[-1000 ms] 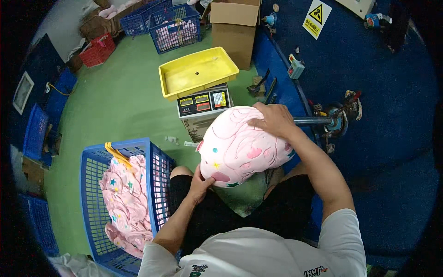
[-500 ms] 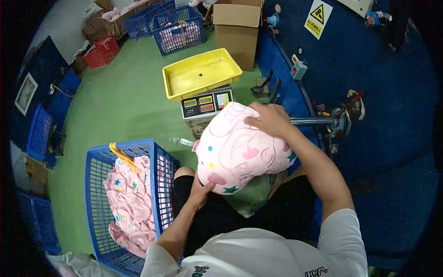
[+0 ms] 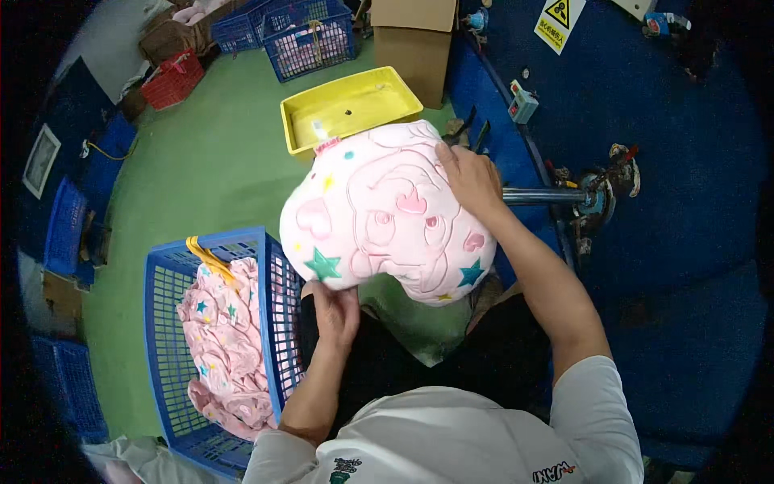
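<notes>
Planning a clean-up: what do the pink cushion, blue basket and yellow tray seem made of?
Pink cushion: smooth, matte fabric over soft filling, judging by its rounded bulges and stitched-looking lines; fibre unclear.
Blue basket: probably moulded plastic, semi-matte, given its regular lattice walls.
Yellow tray: likely plastic, faintly shiny, from its solid colour and rounded corners.

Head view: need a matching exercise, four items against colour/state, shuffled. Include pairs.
Column one
1. Plush cushion
2. Shallow tray
3. Near basket
4. Cardboard box

Column two
A. Brown, upright, at the far side
B. Blue, with pink star-dotted fabric inside
C. Pale pink, right hand at its upper right side, left hand at its lower left edge
D. Yellow, partly overlapped by the item in column one, line 1

Pairs: 1-C, 2-D, 3-B, 4-A
</notes>
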A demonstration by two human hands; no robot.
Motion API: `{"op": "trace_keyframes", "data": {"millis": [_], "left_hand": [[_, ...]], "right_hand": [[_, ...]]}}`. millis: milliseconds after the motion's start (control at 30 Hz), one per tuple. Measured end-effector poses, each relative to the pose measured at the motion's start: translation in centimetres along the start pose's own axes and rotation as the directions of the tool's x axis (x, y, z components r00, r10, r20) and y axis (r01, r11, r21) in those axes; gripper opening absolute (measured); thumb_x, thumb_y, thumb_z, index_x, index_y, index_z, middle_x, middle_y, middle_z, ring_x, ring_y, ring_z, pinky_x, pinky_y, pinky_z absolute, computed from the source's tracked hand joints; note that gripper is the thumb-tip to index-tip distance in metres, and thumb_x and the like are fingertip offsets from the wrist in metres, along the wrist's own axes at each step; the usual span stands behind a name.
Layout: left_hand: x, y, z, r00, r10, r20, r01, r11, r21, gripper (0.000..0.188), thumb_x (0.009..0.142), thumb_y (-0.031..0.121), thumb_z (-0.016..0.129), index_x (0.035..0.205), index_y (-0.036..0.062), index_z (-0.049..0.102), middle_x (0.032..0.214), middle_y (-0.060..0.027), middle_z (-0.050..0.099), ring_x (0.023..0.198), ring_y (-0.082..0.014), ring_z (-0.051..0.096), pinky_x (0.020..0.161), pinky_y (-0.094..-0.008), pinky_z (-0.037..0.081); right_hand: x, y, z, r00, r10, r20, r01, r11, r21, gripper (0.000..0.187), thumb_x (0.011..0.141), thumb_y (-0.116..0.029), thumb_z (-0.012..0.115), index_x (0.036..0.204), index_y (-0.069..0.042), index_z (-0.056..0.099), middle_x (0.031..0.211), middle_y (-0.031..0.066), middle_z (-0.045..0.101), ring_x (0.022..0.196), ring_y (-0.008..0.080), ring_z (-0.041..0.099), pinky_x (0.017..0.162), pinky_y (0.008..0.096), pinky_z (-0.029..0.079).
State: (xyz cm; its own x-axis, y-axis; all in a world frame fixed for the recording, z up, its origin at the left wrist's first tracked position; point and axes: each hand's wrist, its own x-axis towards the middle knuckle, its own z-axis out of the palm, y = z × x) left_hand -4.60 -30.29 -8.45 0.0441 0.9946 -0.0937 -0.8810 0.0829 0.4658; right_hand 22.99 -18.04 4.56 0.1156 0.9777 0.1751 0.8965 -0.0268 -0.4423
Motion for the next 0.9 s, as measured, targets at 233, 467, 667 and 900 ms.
{"op": "trace_keyframes", "data": {"millis": [233, 467, 667, 900], "left_hand": [[5.6, -2.5, 6.9, 0.952, -0.169, -0.254, 0.291, 0.748, 0.596, 0.048, 0.096, 0.015, 0.065, 0.134, -0.0125, 0.052, 0.129, -0.0224, 0.063, 0.108, -0.0238, 0.066, 0.089, -0.0309, 0.057], [11.4, 0.2, 12.5, 0.953, -0.297, 0.062, 0.147, 0.631, 0.761, 0.058, 0.086, 0.012, 0.077, 0.133, -0.0123, 0.054, 0.117, -0.0242, 0.068, 0.098, -0.0287, 0.07, 0.079, -0.0337, 0.061], [16.2, 0.0, 13.9, 0.88, -0.413, 0.234, 0.084, 0.622, 0.779, 0.069, 0.084, 0.018, 0.078, 0.138, -0.0118, 0.048, 0.119, -0.0269, 0.067, 0.098, -0.0306, 0.071, 0.076, -0.0348, 0.063], [19.4, 1.7, 16.8, 0.838, -0.496, 0.228, 0.04, 0.473, 0.88, 0.073, 0.081, 0.017, 0.081, 0.139, -0.0111, 0.048, 0.119, -0.0267, 0.067, 0.096, -0.0289, 0.072, 0.075, -0.034, 0.063]], "right_hand": [[0.4, -0.5, 1.2, 0.963, 0.129, -0.237, -0.12, 0.991, 0.052, 0.062, 0.106, -0.052, 0.035, 0.095, 0.001, 0.065, 0.084, 0.0284, 0.07, 0.077, 0.051, 0.065, 0.071, 0.0566, 0.05], [-0.8, 3.2, 0.7, 0.939, 0.09, -0.332, -0.141, 0.981, -0.133, 0.048, 0.105, -0.041, 0.042, 0.094, 0.002, 0.059, 0.074, 0.0273, 0.069, 0.066, 0.0491, 0.066, 0.063, 0.0568, 0.051], [-1.6, 4.8, 0.7, 0.94, 0.087, -0.329, -0.178, 0.95, -0.257, 0.037, 0.104, -0.033, 0.046, 0.094, 0.001, 0.057, 0.071, 0.0245, 0.069, 0.06, 0.0471, 0.065, 0.058, 0.0558, 0.05], [-1.6, 4.9, 1.4, 0.938, 0.034, -0.345, -0.113, 0.97, -0.214, 0.032, 0.103, -0.03, 0.047, 0.092, -0.001, 0.057, 0.07, 0.0243, 0.069, 0.06, 0.0464, 0.066, 0.058, 0.0564, 0.05]]}}
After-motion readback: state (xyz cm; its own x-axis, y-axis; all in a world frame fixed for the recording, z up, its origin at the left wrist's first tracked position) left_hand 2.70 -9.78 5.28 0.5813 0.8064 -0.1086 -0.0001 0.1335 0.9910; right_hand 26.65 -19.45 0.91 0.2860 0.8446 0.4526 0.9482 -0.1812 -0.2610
